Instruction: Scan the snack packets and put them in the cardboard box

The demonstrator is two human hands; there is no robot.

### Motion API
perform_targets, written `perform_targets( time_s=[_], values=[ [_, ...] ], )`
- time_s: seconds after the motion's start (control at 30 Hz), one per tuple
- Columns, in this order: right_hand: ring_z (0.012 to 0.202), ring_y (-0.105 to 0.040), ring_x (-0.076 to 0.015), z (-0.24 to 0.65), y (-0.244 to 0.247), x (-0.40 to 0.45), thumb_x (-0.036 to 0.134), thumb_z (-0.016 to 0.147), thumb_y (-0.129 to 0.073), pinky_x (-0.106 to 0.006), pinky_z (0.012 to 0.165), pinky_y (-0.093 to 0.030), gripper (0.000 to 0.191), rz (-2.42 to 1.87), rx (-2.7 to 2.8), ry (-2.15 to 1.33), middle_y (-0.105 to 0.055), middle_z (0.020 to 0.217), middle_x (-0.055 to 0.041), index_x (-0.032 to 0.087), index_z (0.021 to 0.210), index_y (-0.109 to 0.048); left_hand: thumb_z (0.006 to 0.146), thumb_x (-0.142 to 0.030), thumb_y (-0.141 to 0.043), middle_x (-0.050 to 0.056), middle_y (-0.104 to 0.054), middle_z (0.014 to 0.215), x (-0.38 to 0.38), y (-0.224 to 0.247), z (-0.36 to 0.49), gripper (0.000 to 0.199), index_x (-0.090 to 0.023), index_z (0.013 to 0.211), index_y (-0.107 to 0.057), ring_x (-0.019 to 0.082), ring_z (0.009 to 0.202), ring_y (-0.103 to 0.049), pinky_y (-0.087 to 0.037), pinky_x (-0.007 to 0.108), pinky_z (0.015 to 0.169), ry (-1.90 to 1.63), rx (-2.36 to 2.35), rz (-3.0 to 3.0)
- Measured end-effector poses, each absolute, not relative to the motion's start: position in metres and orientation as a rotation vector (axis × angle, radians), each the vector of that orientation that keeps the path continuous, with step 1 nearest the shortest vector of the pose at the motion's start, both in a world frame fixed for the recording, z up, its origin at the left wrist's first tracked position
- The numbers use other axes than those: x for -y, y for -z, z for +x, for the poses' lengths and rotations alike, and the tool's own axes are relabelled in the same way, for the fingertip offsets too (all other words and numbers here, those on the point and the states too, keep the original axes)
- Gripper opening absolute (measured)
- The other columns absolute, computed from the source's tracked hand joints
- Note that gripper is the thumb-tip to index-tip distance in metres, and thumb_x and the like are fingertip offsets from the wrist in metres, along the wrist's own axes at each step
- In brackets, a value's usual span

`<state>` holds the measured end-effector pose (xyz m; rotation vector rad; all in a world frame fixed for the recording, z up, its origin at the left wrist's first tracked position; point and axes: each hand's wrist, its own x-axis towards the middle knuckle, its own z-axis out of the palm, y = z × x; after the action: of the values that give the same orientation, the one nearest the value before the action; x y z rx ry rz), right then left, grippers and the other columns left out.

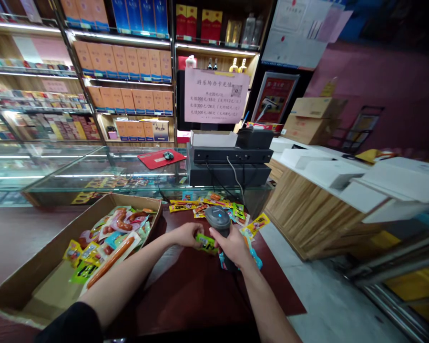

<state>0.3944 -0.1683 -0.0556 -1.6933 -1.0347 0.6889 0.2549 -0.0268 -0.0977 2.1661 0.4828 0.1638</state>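
My left hand (188, 235) pinches a small green snack packet (206, 244) above the dark red table (175, 295). Close beside it, my right hand (235, 245) is wrapped round the handle of a black barcode scanner (218, 217), whose head shows a small blue light. Part of a blue packet (254, 255) shows behind my right hand. Beyond the scanner lies a loose pile of yellow, green and red snack packets (186, 205). To the left, partly behind my left forearm, a cardboard box (53, 286) holds several packaged sausages (112, 259) and small bright packets.
A glass display counter (86, 178) runs behind the table, with a red mouse pad (153, 159) and a dark cash register unit (229, 166) on it. Shelves of boxed goods (128, 62) line the back. A wood-fronted counter (293, 209) stands at the right, over grey floor.
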Motion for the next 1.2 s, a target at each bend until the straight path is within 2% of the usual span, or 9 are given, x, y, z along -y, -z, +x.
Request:
perform_targets(
  time_s=[0.2, 0.33, 0.47, 0.57, 0.7, 0.83, 0.93, 1.07, 1.2],
  values=[
    [0.037, -0.054, -0.0135, 0.389, 0.059, 0.170, 0.044, 0.078, -0.064, -0.022, 0.037, -0.044, 0.028, -1.673, 1.016, -0.754, -0.059, 0.049, 0.0032, 0.019, 0.089, -0.060, 0.058, -0.029, -0.081, 0.000, -0.064, 0.070, 0.009, 0.095, 0.260, 0.036, -0.014, 0.081, -0.059, 0.011, 0.057, -0.058, -0.049, 0.024, 0.058, -0.511, -0.604, 1.448],
    [0.038, -0.055, -0.0128, 0.384, 0.058, 0.171, 0.043, 0.079, -0.063, -0.021, 0.038, -0.044, 0.027, -1.672, 1.039, -0.759, -0.059, 0.050, 0.0033, 0.019, 0.089, -0.059, 0.054, -0.029, -0.087, 0.004, -0.070, 0.077, 0.003, 0.089, 0.260, 0.041, -0.011, 0.085, -0.068, 0.011, 0.063, -0.062, -0.052, 0.023, 0.062, -0.632, -0.687, 1.262],
    [0.039, -0.055, -0.0126, 0.380, 0.057, 0.172, 0.045, 0.079, -0.063, -0.021, 0.038, -0.044, 0.027, -1.686, 1.068, -0.762, -0.060, 0.050, 0.0034, 0.020, 0.087, -0.057, 0.057, -0.026, -0.086, 0.007, -0.072, 0.087, 0.002, 0.081, 0.260, 0.039, -0.012, 0.090, -0.071, 0.013, 0.069, -0.066, -0.054, 0.024, 0.065, -0.692, -0.656, 1.085],
    [0.039, -0.055, -0.0129, 0.378, 0.057, 0.171, 0.045, 0.079, -0.063, -0.021, 0.039, -0.044, 0.028, -1.686, 1.077, -0.763, -0.060, 0.050, 0.0033, 0.020, 0.089, -0.057, 0.066, -0.026, -0.081, 0.008, -0.072, 0.084, 0.003, 0.075, 0.260, 0.037, -0.012, 0.098, -0.070, 0.013, 0.063, -0.065, -0.054, 0.023, 0.058, -0.719, -0.684, 1.009],
    [0.039, -0.056, -0.0133, 0.378, 0.058, 0.169, 0.047, 0.078, -0.063, -0.021, 0.039, -0.045, 0.031, -1.699, 1.084, -0.755, -0.060, 0.050, 0.0030, 0.019, 0.091, -0.057, 0.071, -0.024, -0.078, 0.007, -0.072, 0.086, 0.003, 0.073, 0.260, 0.052, -0.016, 0.119, -0.061, 0.014, 0.060, -0.067, -0.054, 0.024, 0.053, -0.745, -0.758, 0.917],
    [0.038, -0.056, -0.0135, 0.377, 0.062, 0.168, 0.048, 0.078, -0.062, -0.022, 0.039, -0.045, 0.032, -1.677, 1.107, -0.758, -0.060, 0.050, 0.0032, 0.020, 0.091, -0.057, 0.068, -0.020, -0.080, 0.008, -0.072, 0.085, 0.000, 0.076, 0.258, 0.043, -0.012, 0.106, -0.063, 0.017, 0.063, -0.068, -0.056, 0.028, 0.055, -0.713, -0.730, 0.860],
    [0.038, -0.056, -0.0139, 0.377, 0.062, 0.168, 0.048, 0.078, -0.063, -0.022, 0.039, -0.045, 0.032, -1.681, 1.087, -0.767, -0.060, 0.049, 0.0034, 0.020, 0.092, -0.056, 0.064, -0.010, -0.081, 0.009, -0.072, 0.081, -0.003, 0.079, 0.258, 0.034, -0.010, 0.095, -0.066, 0.015, 0.064, -0.068, -0.054, 0.024, 0.057, -0.657, -0.675, 0.865],
    [0.038, -0.056, -0.0137, 0.378, 0.059, 0.168, 0.046, 0.078, -0.063, -0.022, 0.038, -0.044, 0.032, -1.703, 1.065, -0.760, -0.060, 0.050, 0.0033, 0.019, 0.093, -0.057, 0.059, -0.001, -0.079, 0.008, -0.073, 0.082, -0.006, 0.081, 0.258, 0.044, -0.011, 0.100, -0.069, 0.014, 0.067, -0.068, -0.051, 0.020, 0.061, -0.667, -0.643, 0.907],
    [0.039, -0.056, -0.0140, 0.380, 0.057, 0.168, 0.046, 0.078, -0.063, -0.023, 0.039, -0.046, 0.031, -1.713, 1.079, -0.751, -0.060, 0.051, 0.0025, 0.019, 0.091, -0.058, 0.058, -0.006, -0.082, 0.009, -0.074, 0.089, -0.005, 0.079, 0.257, 0.054, -0.012, 0.110, -0.069, 0.015, 0.078, -0.069, -0.052, 0.023, 0.072, -0.753, -0.589, 0.927]
  ],
)
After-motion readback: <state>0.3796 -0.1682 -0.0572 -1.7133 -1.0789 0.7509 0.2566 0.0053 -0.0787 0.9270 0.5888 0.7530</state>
